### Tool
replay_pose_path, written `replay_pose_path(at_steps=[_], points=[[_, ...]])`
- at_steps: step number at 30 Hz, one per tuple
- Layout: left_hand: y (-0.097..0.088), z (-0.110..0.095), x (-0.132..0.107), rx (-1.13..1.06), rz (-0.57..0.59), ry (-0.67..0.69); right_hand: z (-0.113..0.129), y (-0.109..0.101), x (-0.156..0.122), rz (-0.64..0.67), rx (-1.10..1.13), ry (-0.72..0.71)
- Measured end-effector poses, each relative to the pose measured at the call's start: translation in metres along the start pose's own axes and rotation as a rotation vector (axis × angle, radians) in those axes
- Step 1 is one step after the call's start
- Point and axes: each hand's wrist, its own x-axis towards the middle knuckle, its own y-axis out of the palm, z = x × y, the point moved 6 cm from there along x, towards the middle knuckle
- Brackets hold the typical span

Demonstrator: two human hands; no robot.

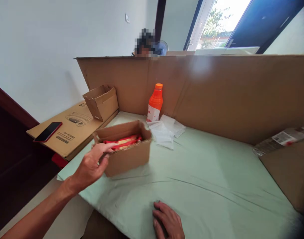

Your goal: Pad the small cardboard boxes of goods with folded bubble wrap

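Observation:
An open cardboard box stands on the green cloth, left of the middle. Inside it lie red and yellow packets, partly hidden by the box's walls. My left hand grips the box's near left corner, its fingers over the rim and its thumb against the outside wall. Near the front edge, my right hand rests on the cloth with loosely bent fingers apart, holding nothing.
An orange bottle and clear plastic wrappers sit behind the box. To the left, a smaller open carton and a phone lie on a flat carton. A cardboard panel spans the back; a taped box stands right.

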Motion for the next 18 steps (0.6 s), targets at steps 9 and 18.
replay_pose_path(at_steps=[9,18], points=[[0.003,-0.033,-0.030,-0.189,-0.106,-0.020,-0.016,-0.040,-0.016,-0.094,0.021,0.383],[0.116,0.057,-0.097,-0.606,0.164,-0.748,-0.046,-0.040,0.028,0.169,0.271,0.556]])
